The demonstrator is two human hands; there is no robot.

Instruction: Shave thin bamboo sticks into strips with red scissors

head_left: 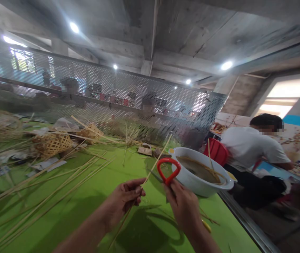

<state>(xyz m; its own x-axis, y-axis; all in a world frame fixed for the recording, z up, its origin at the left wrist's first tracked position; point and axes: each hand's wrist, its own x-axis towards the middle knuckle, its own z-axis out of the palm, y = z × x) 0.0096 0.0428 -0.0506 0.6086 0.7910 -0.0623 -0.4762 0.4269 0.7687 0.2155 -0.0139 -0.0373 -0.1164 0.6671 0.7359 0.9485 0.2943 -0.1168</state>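
My left hand (125, 199) is closed in a pinch on a thin bamboo strip (157, 159) that slants up and to the right above the green table (86, 196). My right hand (183, 203) grips a tool with a red loop handle (168, 170), its dark blade reaching left toward the strip. Both hands hover over the table's near middle, close together. A white basin (192, 181) holding brownish water and soaking strips stands just behind the red handle.
Long bamboo strips (47, 189) lie across the table's left half. Woven baskets (51, 143) sit at the far left. A perforated metal screen (113, 102) backs the table. A person in a white shirt (250, 146) sits at the right, beside a red chair (217, 151).
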